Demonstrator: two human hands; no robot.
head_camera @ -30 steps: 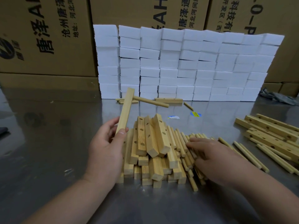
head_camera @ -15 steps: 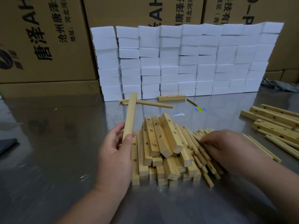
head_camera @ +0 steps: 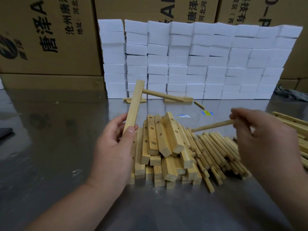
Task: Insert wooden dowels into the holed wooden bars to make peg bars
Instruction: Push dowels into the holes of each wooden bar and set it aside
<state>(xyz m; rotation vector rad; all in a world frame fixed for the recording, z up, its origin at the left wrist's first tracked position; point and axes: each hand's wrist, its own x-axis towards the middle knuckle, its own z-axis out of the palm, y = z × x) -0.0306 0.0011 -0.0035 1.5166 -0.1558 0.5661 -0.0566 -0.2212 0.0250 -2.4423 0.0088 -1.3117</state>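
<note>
My left hand (head_camera: 113,147) grips the lower end of a wooden bar (head_camera: 134,105), held nearly upright, with one dowel (head_camera: 164,95) sticking out to the right from near its top. My right hand (head_camera: 260,135) pinches a loose dowel (head_camera: 211,125) by its right end; it points left, over the piles. Between my hands lies a heap of holed wooden bars (head_camera: 163,147). A pile of loose dowels (head_camera: 215,150) lies right of that heap, partly under my right hand.
The steel table (head_camera: 50,147) carries stacked white foam blocks (head_camera: 196,60) at the back, with cardboard boxes (head_camera: 46,35) behind. More wooden bars (head_camera: 300,127) lie at the right edge. A bar (head_camera: 188,99) and stray dowels rest near the foam. Two small stickers (head_camera: 206,112) lie on the table.
My right hand has lifted off the dowel pile with one dowel pinched in it. My left hand keeps holding the bar upright.
</note>
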